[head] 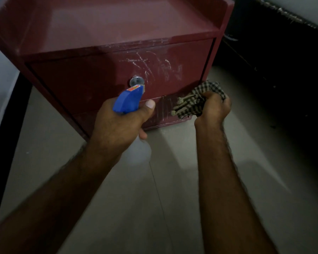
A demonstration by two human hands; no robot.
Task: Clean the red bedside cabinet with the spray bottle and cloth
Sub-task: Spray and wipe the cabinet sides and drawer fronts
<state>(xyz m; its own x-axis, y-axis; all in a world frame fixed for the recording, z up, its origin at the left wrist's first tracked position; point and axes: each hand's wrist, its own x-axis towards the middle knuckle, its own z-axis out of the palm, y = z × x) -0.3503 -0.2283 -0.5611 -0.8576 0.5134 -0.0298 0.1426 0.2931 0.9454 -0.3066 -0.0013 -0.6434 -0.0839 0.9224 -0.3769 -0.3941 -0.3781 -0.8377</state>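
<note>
Beige-and-black checked cloth (200, 101) looks soft and floppy, so the right hand (215, 110) just fists it bunched against the red cabinet (81, 79) low down, while the left hand (121, 125) wraps the probably light, slick spray bottle (128, 100) round its neck.

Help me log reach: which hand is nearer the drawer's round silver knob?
Left. The left hand, gripping the blue-headed spray bottle, is just below the silver knob; the right hand, holding the checked cloth, is farther to the lower right.
</note>
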